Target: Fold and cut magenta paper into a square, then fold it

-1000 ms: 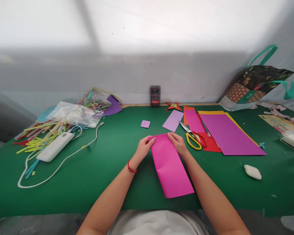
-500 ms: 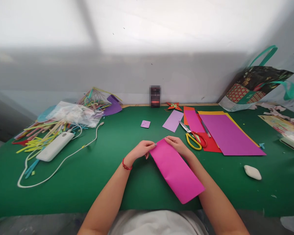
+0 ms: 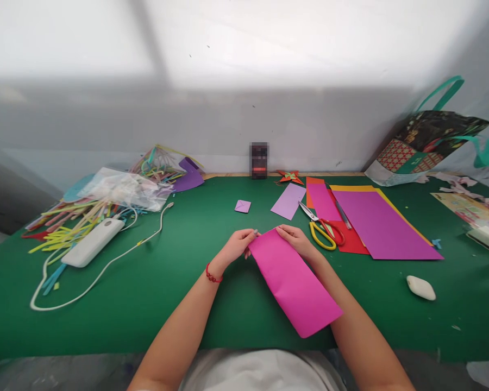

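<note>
A long strip of bright pink paper (image 3: 293,279) lies slanted on the green table mat (image 3: 179,282), its near end pointing to the right. My left hand (image 3: 238,247) pinches the strip's far left corner, a red bracelet on that wrist. My right hand (image 3: 297,241) grips the far right corner, and its forearm lies along the strip's right edge. Both hands are closed on the paper's far end.
Yellow-handled scissors (image 3: 321,231) lie just right of my hands, on red, pink and purple sheets (image 3: 383,225). A small lilac sheet (image 3: 288,200) and a folded purple square (image 3: 242,206) lie behind. Left: a white power bank (image 3: 92,243) with cable and a heap of straws. A white eraser (image 3: 421,287) and a patterned bag (image 3: 424,144) are at right.
The pink strip has swung, its near end moving to the right, so it now lies slanted. Both hands kept hold of its far corners and shifted slightly nearer.
</note>
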The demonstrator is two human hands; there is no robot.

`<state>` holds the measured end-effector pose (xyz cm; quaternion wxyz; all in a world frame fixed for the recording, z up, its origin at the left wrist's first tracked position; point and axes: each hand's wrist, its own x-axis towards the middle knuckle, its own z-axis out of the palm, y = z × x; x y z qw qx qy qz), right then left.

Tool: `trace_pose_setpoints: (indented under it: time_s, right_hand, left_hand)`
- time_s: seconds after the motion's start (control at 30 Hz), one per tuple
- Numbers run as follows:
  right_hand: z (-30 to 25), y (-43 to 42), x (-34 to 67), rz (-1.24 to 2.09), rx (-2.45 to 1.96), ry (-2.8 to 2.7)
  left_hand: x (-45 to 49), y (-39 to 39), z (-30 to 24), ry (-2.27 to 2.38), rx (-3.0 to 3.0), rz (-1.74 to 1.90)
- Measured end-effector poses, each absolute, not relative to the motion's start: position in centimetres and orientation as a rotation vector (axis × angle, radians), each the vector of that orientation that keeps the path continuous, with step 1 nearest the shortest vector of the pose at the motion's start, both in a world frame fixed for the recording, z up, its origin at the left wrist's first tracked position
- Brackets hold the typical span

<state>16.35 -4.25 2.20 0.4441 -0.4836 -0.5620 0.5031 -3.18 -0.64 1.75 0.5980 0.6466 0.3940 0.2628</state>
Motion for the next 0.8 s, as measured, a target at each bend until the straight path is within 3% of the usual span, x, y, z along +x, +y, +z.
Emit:
trace_pose_setpoints:
  time_s: [0.8]
  right_hand:
    - [1.9, -4.1, 16.2, 1.212, -1.173, -1.2]
  left_hand:
    - [-2.1, -1.5, 2.1, 0.887, 1.425, 0.632]
